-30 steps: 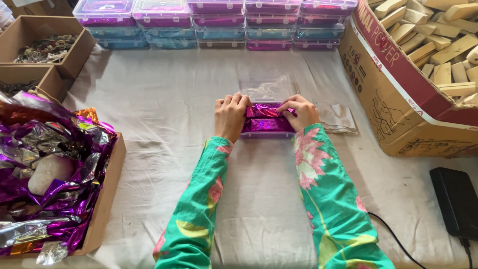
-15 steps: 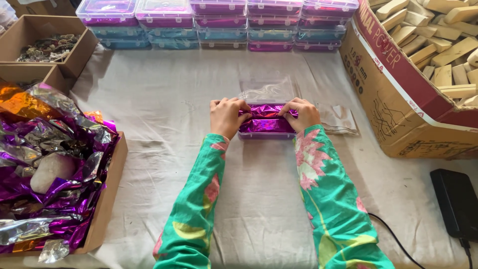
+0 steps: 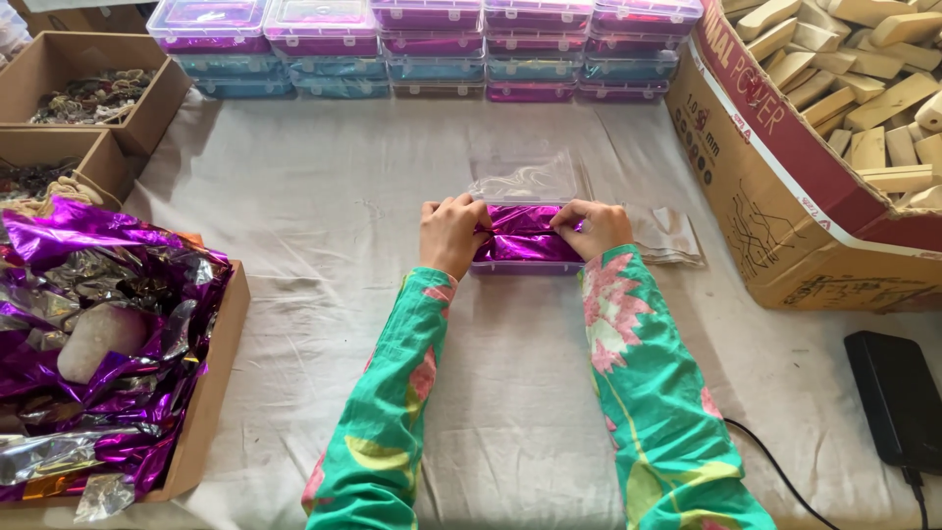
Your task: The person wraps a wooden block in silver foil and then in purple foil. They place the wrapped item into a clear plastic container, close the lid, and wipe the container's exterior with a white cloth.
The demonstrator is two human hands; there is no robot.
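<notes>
Barely shifted since a moment ago: left hand (image 3: 453,234) and right hand (image 3: 596,226) still pressed, fingers curled, on purple foil (image 3: 523,236) inside one small clear box (image 3: 525,257) at counter (image 3: 294,196) centre, fingertips hidden. Clear lid (image 3: 525,175) at 12 o'clock. Foil-filled carton (image 3: 211,393) at 8, cut off.

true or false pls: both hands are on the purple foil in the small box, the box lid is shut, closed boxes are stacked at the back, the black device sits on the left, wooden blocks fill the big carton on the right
1. Both hands, left hand and right hand, press the purple foil in the small box: true.
2. The clear lid is shut: false, it stands open behind the box.
3. Closed boxes are stacked at the back: true.
4. The black device sits on the left: false, right.
5. Wooden blocks fill the big carton: true.
</notes>
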